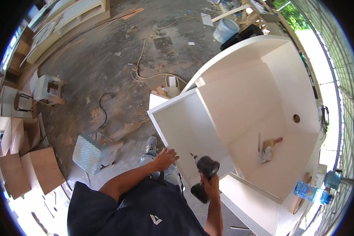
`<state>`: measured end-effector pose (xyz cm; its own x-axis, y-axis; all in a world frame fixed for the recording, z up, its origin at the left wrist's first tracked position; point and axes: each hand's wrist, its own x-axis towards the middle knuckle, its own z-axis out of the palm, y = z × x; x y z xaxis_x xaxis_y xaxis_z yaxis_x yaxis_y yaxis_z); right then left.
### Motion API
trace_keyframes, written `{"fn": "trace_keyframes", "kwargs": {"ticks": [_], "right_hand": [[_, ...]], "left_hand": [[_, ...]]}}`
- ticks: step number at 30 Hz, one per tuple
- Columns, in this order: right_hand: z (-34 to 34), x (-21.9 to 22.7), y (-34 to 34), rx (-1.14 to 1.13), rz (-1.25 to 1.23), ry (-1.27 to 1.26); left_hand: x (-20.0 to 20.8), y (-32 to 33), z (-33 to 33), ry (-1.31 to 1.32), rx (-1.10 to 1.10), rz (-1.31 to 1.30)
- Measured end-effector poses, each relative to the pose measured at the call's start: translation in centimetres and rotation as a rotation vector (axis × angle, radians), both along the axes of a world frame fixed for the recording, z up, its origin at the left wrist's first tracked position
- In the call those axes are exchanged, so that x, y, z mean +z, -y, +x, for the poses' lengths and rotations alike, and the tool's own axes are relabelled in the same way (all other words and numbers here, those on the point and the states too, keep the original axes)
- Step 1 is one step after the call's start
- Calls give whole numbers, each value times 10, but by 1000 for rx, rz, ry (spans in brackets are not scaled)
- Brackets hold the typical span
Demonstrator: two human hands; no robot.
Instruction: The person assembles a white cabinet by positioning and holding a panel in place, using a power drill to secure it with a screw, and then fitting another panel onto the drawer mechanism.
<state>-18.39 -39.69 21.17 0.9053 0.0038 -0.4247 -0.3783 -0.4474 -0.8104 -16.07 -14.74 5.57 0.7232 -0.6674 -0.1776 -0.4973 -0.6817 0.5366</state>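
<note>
A white drawer-like box (pixel 181 122) sits tilted against the cabinet in front of me. My left hand (pixel 166 159) is closed over its near left edge, fingers curled onto the rim. My right hand (pixel 211 186) grips the handle of a dark cordless drill (pixel 207 166). The drill is over the inside of the box, its thin bit pointing left and away from any surface I can make out. On the right stands a large white cabinet (pixel 240 88) with a curved side; a brush (pixel 272 142) and a crumpled white rag (pixel 266 155) lie inside it.
Two plastic bottles (pixel 308 192) are at the cabinet's right edge. A stool with a light blue woven seat (pixel 88 153) stands left of my legs, another stool (pixel 49 89) farther off. Cables (pixel 139 72) and wood scraps lie on the floor; a bucket (pixel 225 30) stands behind the cabinet.
</note>
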Motion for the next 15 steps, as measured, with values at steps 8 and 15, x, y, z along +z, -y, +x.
{"fn": "trace_keyframes", "kwargs": {"ticks": [8, 15], "right_hand": [[115, -97, -50, 176, 390, -179], [169, -136, -100, 50, 746, -516]], "left_hand": [[2, -43, -46, -90, 53, 23], [19, -70, -43, -108, 938, -399]]}}
